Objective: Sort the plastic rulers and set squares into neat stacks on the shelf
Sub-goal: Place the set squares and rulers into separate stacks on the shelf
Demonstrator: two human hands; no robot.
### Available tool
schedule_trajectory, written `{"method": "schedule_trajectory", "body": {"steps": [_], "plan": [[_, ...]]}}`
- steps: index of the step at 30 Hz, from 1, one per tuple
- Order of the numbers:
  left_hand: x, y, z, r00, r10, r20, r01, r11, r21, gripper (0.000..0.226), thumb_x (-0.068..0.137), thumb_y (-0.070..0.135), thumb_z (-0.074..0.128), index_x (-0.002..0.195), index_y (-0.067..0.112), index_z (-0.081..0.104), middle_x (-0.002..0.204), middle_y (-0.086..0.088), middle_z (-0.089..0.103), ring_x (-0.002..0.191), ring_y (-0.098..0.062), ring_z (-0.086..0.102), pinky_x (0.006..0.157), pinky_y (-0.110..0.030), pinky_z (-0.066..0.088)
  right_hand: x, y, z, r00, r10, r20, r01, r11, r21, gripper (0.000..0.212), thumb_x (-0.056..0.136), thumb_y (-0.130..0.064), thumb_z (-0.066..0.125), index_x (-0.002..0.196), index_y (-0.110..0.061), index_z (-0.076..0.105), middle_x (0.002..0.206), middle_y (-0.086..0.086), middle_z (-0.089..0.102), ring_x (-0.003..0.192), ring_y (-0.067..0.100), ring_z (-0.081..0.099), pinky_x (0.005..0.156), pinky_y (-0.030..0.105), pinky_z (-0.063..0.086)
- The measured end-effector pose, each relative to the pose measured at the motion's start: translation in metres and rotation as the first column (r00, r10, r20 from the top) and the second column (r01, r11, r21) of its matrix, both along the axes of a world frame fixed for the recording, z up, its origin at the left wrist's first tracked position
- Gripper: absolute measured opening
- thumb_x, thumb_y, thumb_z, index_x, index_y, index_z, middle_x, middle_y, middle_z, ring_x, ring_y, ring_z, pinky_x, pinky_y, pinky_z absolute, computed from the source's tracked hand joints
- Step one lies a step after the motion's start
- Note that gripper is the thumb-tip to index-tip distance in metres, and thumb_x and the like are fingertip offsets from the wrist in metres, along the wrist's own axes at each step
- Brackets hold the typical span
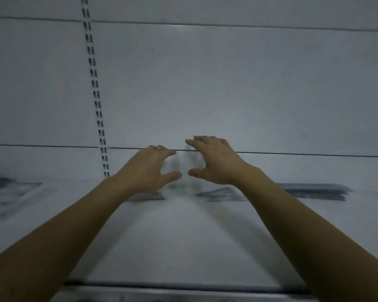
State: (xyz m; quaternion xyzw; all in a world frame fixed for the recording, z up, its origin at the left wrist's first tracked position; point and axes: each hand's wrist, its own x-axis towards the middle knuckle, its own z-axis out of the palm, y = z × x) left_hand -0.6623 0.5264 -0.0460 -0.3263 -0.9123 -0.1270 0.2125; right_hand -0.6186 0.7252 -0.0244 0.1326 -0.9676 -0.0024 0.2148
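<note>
Both outstretched, left hand (pixel 150 168) and right hand (pixel 214 162) hover spread above shelf (pixel 183 240).

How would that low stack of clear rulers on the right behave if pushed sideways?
The stack of rulers would probably shear rather than move as one: its layers already sit staggered at one end. It lies flat and low, so tipping seems unlikely. The shelf looks smooth, so it likely slides easily.

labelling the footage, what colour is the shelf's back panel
Pale grey-white back panel, head view.
</note>
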Motion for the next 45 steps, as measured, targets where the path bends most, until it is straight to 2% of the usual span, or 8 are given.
{"method": "schedule_trajectory", "body": {"steps": [10, 14, 23, 29, 33, 38, 42, 45], "plan": [[-0.002, -0.213, -0.035, 0.937, 0.335, 0.1, -0.337, 0.942, -0.001, 0.067, 0.082, 0.065, 0.053, 0.137, 0.028, 0.044, 0.142, 0.004, 0.046, 0.129, -0.018, 0.04, 0.106, -0.037, 0.033, -0.054, -0.204, -0.023, 0.944, 0.257, 0.207, -0.248, 0.966, -0.07, 0.082, 0.082, -0.055, 0.064, 0.149, -0.03, 0.025, 0.154, 0.003, 0.028, 0.138, 0.025, 0.032, 0.113, 0.042, 0.027], [0.006, -0.293, -0.055, 0.882, 0.429, 0.193, -0.443, 0.896, 0.033, 0.063, 0.083, 0.061, 0.055, 0.136, 0.027, 0.048, 0.143, 0.002, 0.046, 0.13, -0.019, 0.041, 0.107, -0.036, 0.032, -0.068, -0.278, -0.038, 0.878, 0.32, 0.357, -0.347, 0.938, 0.012, 0.077, 0.081, -0.055, 0.064, 0.146, -0.031, 0.03, 0.151, -0.001, 0.033, 0.137, 0.024, 0.034, 0.113, 0.045, 0.027], [-0.002, -0.404, -0.07, 0.774, 0.589, 0.233, -0.609, 0.793, 0.02, 0.056, 0.086, 0.06, 0.05, 0.134, 0.032, 0.048, 0.146, 0.0, 0.044, 0.135, -0.026, 0.036, 0.109, -0.045, 0.028, -0.094, -0.369, -0.053, 0.82, 0.341, 0.461, -0.429, 0.898, 0.1, 0.049, 0.093, -0.033, 0.056, 0.14, -0.04, 0.042, 0.15, -0.002, 0.036, 0.134, 0.023, 0.037, 0.11, 0.045, 0.03], [-0.02, -0.414, -0.075, 0.773, 0.594, 0.223, -0.604, 0.797, -0.032, 0.034, 0.088, 0.061, 0.043, 0.116, 0.048, 0.056, 0.138, 0.005, 0.051, 0.13, -0.024, 0.039, 0.103, -0.046, 0.026, -0.105, -0.375, -0.061, 0.839, 0.343, 0.421, -0.358, 0.933, -0.047, 0.023, 0.088, -0.033, 0.064, 0.108, -0.027, 0.055, 0.124, 0.001, 0.051, 0.114, 0.022, 0.047, 0.097, 0.035, 0.038], [-0.023, -0.419, -0.079, 0.816, 0.531, 0.227, -0.561, 0.823, 0.09, 0.015, 0.09, 0.049, 0.05, 0.1, 0.047, 0.06, 0.122, 0.006, 0.061, 0.12, -0.024, 0.048, 0.102, -0.044, 0.033, -0.101, -0.371, -0.065, 0.867, 0.356, 0.348, -0.32, 0.934, -0.16, 0.023, 0.085, -0.031, 0.069, 0.1, -0.025, 0.053, 0.114, -0.004, 0.055, 0.105, 0.016, 0.048, 0.089, 0.03, 0.038], [-0.024, -0.424, -0.079, 0.792, 0.507, 0.341, -0.604, 0.733, 0.313, 0.028, 0.085, 0.038, 0.065, 0.112, 0.039, 0.059, 0.104, 0.013, 0.063, 0.114, -0.018, 0.05, 0.102, -0.038, 0.031, -0.094, -0.371, -0.076, 0.879, 0.405, 0.25, -0.322, 0.893, -0.315, 0.017, 0.085, -0.013, 0.067, 0.092, -0.023, 0.056, 0.087, -0.006, 0.066, 0.084, 0.015, 0.058, 0.075, 0.029, 0.045], [-0.021, -0.422, -0.08, 0.8, 0.549, 0.242, -0.596, 0.771, 0.225, 0.026, 0.09, 0.035, 0.059, 0.117, 0.036, 0.058, 0.102, 0.016, 0.061, 0.125, -0.019, 0.035, 0.101, -0.041, 0.021, -0.094, -0.369, -0.079, 0.897, 0.397, 0.194, -0.342, 0.902, -0.264, 0.017, 0.091, -0.013, 0.058, 0.1, -0.022, 0.068, 0.09, -0.011, 0.061, 0.082, 0.008, 0.051, 0.075, 0.021, 0.036], [-0.018, -0.421, -0.081, 0.844, 0.506, 0.177, -0.534, 0.821, 0.203, 0.024, 0.094, 0.035, 0.05, 0.117, 0.032, 0.059, 0.111, 0.01, 0.063, 0.123, -0.02, 0.043, 0.104, -0.044, 0.028, -0.095, -0.369, -0.079, 0.909, 0.38, 0.171, -0.324, 0.903, -0.283, 0.014, 0.089, -0.015, 0.062, 0.099, -0.021, 0.07, 0.09, -0.009, 0.059, 0.082, 0.009, 0.05, 0.076, 0.023, 0.038]]}}
